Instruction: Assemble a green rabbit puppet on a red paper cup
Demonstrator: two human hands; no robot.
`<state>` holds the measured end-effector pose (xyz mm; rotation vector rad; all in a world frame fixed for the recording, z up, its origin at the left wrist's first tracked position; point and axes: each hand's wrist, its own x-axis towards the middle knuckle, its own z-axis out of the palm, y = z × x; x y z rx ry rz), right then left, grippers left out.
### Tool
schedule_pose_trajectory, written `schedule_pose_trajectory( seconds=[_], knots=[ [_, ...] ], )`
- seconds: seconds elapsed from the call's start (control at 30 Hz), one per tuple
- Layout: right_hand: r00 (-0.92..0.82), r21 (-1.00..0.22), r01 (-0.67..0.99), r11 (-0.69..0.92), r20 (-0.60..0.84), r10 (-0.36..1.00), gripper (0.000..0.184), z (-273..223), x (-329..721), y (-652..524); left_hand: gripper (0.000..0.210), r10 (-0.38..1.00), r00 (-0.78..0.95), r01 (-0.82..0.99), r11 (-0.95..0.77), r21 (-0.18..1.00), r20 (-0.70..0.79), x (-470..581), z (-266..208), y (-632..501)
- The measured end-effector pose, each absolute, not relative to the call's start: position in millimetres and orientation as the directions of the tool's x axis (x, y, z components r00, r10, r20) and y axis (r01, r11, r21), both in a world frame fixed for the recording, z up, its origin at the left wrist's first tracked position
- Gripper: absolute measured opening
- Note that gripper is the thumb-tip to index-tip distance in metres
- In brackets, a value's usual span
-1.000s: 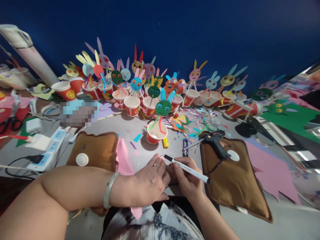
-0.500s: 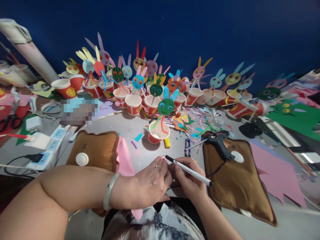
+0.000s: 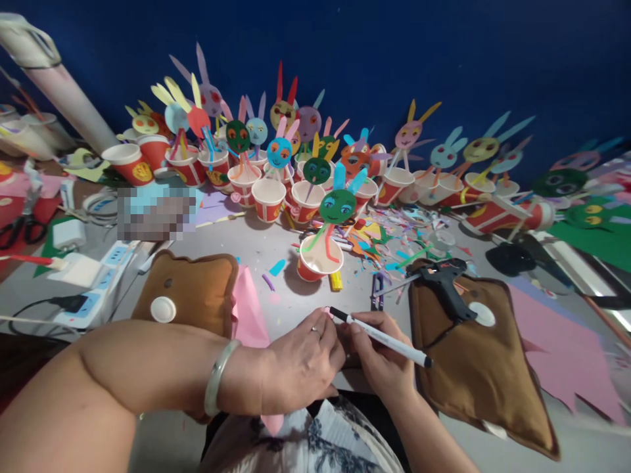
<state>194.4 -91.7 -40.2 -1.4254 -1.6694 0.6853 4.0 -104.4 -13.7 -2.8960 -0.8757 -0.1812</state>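
Note:
Close in front of me, my right hand is closed round a white marker with black ends. The marker's dark tip end points left, at a small pink paper piece pinched in the fingertips of my left hand. Most of that piece is hidden by my fingers. Both hands meet at the table's near edge. Just beyond them stands a red and white paper cup. Rising from this cup is a green paper rabbit head with blue ears, on green and red strips.
Many cups with paper rabbits line the back wall. Paper scraps lie at centre right. A black glue gun rests on a brown cushion; another brown cushion is at left, near a power strip and scissors.
The view has shifted a little, so the cups and rabbits sit slightly to the right. Both hands keep nearly the same pose, with the marker at the pink piece.

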Motion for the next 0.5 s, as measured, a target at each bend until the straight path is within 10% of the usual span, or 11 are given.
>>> schedule_pose_trajectory(
  seconds=[0.5],
  knots=[
    [-0.05,-0.764,0.6,0.237,0.26,0.964,0.017,-41.2,198.6,-90.9,0.072,0.529,0.83,0.551,-0.827,-0.113,0.177,2.7,-14.2,-103.9]
  ],
)
